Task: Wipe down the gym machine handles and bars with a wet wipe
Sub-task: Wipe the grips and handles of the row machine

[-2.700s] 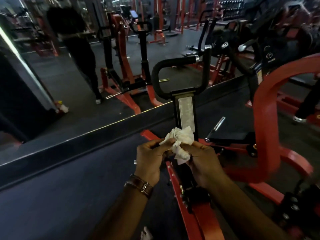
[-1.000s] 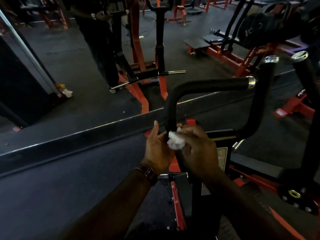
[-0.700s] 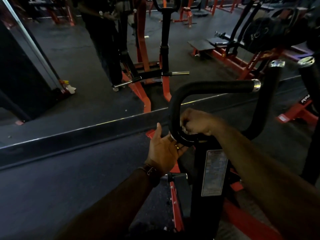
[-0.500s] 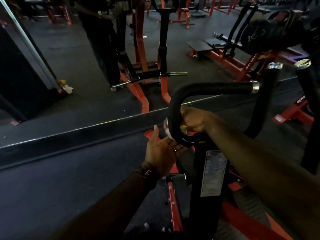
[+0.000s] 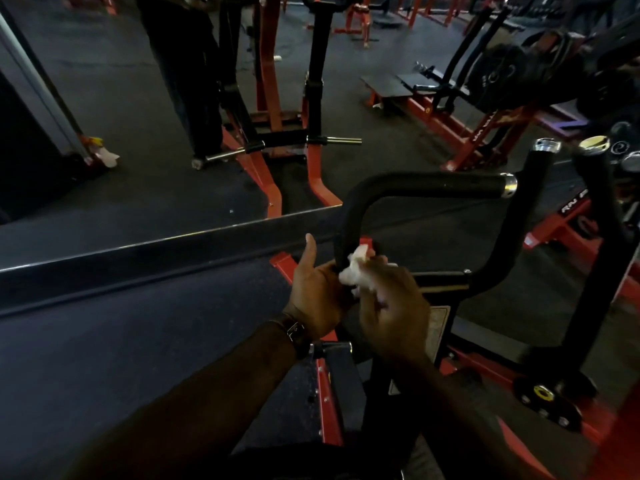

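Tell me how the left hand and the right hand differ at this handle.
The right hand pinches the crumpled white wipe against the black handle; the left hand holds no wipe. The left hand's thumb points up, while the right hand's fingers curl. Only the left wrist wears a watch. Both hands meet low on the handle's upright part.

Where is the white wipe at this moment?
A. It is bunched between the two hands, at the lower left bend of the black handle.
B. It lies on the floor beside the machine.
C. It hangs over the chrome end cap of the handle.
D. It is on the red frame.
A: the wipe sits crumpled between the left hand and the right hand, beside the black handle.
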`<state>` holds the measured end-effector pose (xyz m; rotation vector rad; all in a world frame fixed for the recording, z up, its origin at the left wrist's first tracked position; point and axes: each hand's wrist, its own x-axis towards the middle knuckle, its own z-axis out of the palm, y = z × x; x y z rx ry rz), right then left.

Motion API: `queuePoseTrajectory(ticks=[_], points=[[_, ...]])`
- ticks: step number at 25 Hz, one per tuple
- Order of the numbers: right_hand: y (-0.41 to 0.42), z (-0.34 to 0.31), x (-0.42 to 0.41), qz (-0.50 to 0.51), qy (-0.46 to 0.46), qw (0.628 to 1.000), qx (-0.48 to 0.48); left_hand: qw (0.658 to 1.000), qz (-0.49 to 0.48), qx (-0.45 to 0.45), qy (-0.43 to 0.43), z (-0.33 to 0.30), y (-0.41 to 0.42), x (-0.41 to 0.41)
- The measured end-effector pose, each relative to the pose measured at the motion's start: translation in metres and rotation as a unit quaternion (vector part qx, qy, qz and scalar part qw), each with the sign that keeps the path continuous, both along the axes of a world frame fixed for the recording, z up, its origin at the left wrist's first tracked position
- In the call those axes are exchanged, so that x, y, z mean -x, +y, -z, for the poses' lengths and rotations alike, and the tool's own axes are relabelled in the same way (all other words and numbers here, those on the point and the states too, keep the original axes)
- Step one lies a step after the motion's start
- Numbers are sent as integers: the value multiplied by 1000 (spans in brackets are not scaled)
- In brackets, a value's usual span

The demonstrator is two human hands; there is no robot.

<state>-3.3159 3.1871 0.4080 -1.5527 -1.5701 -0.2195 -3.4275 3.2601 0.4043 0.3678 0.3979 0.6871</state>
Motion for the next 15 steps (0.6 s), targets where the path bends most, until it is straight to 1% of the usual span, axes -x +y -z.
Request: queuePoseTrajectory(ticks=[1, 2, 4, 7, 9, 10, 11, 13, 15], points=[[-5, 13, -2, -8, -59, 997, -57, 1000, 10, 6, -11, 0, 1, -1], [-3, 14, -4, -29, -97, 990, -97, 1000, 19, 10, -21, 2, 0, -1], [17, -2, -2, -57, -150, 979, -123, 999, 19, -3, -38, 6, 3, -1], [37, -30, 22, -24, -220, 971, -90, 998, 15, 7, -55, 7, 10, 4], [26, -24, 30, 15, -204, 979, -17, 997, 46, -8, -54, 0, 11, 8], [16, -16, 30, 20, -217, 976, 12, 997, 62, -20, -49, -1, 11, 9], [8, -9, 30, 27, -252, 967, 26, 996, 78, -33, -41, -2, 11, 11], [12, -10, 32, 27, -327, 944, 24, 995, 84, -35, -33, 0, 10, 13], [33, -32, 43, 57, -325, 944, 24, 996, 70, -9, -49, 4, 10, 13]])
